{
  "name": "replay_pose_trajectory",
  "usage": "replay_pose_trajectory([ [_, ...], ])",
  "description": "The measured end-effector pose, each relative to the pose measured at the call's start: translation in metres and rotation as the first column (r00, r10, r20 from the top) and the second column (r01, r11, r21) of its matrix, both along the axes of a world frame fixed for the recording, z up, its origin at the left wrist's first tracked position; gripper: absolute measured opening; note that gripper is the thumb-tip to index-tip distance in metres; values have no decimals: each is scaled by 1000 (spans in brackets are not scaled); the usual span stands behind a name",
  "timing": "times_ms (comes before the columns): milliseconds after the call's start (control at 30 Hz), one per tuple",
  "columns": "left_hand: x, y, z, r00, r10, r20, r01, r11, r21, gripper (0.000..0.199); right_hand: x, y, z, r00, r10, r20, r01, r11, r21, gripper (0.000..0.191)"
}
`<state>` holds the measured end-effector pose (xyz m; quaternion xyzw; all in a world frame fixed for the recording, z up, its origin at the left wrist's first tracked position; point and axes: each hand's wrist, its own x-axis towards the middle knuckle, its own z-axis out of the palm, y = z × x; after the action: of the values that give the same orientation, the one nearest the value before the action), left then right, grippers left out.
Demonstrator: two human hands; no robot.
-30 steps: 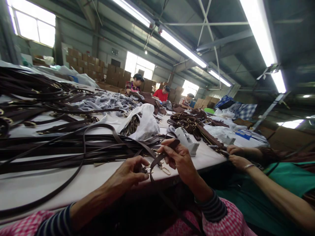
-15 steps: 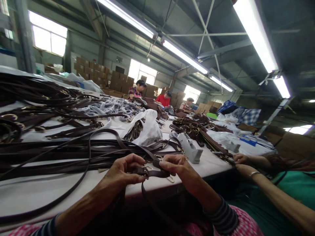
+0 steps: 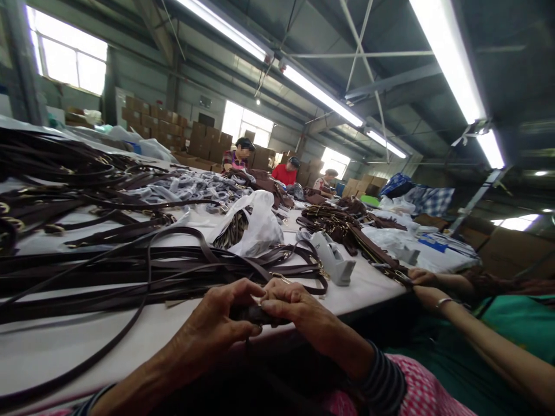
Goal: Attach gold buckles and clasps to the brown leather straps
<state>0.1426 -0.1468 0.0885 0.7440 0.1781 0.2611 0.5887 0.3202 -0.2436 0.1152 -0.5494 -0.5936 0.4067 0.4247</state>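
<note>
At the near edge of the white table [image 3: 173,323], my left hand [image 3: 221,318] and my right hand [image 3: 299,312] meet, fingertips close together. Between them they pinch a dark brown strap [image 3: 255,315], mostly covered by the fingers. Its buckle cannot be made out. Just beyond the hands lie long dark straps [image 3: 108,274] with gold-coloured metal clips at their right end. A thin strap loops over them and curves down toward the lower left.
A grey tape dispenser [image 3: 336,263] and a white plastic bag [image 3: 255,225] stand behind the hands. Brown strap bundles [image 3: 333,222] lie farther back. At right, a person's hands [image 3: 427,283] hold straps at the table edge. Several people work across the table.
My hands have come closer together, and the right has shifted left. The strap loop and metal clip that showed between them are now largely hidden by fingers.
</note>
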Motion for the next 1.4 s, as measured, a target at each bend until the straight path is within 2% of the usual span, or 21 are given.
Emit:
replay_pose_trajectory([
  [133, -2, -2, 0, 998, 38, -55, -32, 993, 109, 42, -13, 3, -17, 994, -101, -39, 104, 991, 84, 29],
  [267, -6, -9, -6, 986, 140, -87, -121, 974, 192, 47, -23, 1, -31, 963, -228, 140, 190, 952, 240, 36],
  [333, -8, -13, -8, 987, 136, -81, -117, 972, 204, 47, -27, -1, -37, 942, -256, 217, 189, 939, 288, 34],
  [400, -8, -14, -11, 994, 89, -61, -76, 977, 198, 45, -29, -2, -41, 946, -233, 227, 163, 944, 288, 31],
  [467, -9, -12, -15, 998, 51, -42, -45, 990, 133, 43, -30, -2, -43, 955, -194, 223, 132, 955, 268, 30],
  [533, -11, -9, -18, 996, 85, -42, -84, 996, 35, 40, -29, -1, -43, 963, -170, 211, 114, 961, 254, 33],
  [633, -16, -5, -21, 991, 130, -37, -133, 987, -91, 24, -26, 0, -44, 971, -164, 173, 120, 963, 239, 39],
  [700, -19, -5, -23, 998, 64, 14, -60, 977, -204, 19, -25, -2, -47, 969, -189, 156, 149, 960, 237, 42],
  [800, -21, -10, -28, 994, 2, 106, 37, 931, -362, 25, -29, -3, -60, 942, -292, 167, 225, 917, 330, 44],
  [867, -20, -14, -30, 992, 16, 125, 32, 925, -379, 24, -35, -1, -70, 913, -356, 201, 250, 875, 415, 43],
  [967, -20, -18, -30, 994, 37, 108, -3, 953, -304, 18, -46, 3, -79, 887, -405, 222, 254, 830, 497, 41],
  [1033, -21, -19, -27, 994, 37, 104, -8, 963, -269, 17, -52, 5, -78, 894, -414, 173, 283, 819, 500, 38],
  [1100, -23, -17, -25, 991, 44, 130, -5, 958, -287, 16, -54, 6, -70, 921, -378, 91, 306, 850, 428, 32],
  [1200, -27, -13, -24, 986, 83, 148, -20, 924, -383, 22, -49, 5, -54, 979, -199, 51, 175, 938, 300, 35],
  [1267, -29, -9, -24, 987, 69, 142, 1, 896, -444, 25, -44, 5, -46, 987, -129, 99, 100, 961, 259, 36],
  [1333, -30, -6, -23, 991, 32, 130, 33, 882, -469, 24, -39, 5, -40, 976, -158, 152, 119, 964, 236, 36],
  [1400, -30, -3, -20, 993, 21, 112, 31, 898, -440, 24, -35, 8, -34, 952, -207, 225, 142, 951, 274, 30],
])
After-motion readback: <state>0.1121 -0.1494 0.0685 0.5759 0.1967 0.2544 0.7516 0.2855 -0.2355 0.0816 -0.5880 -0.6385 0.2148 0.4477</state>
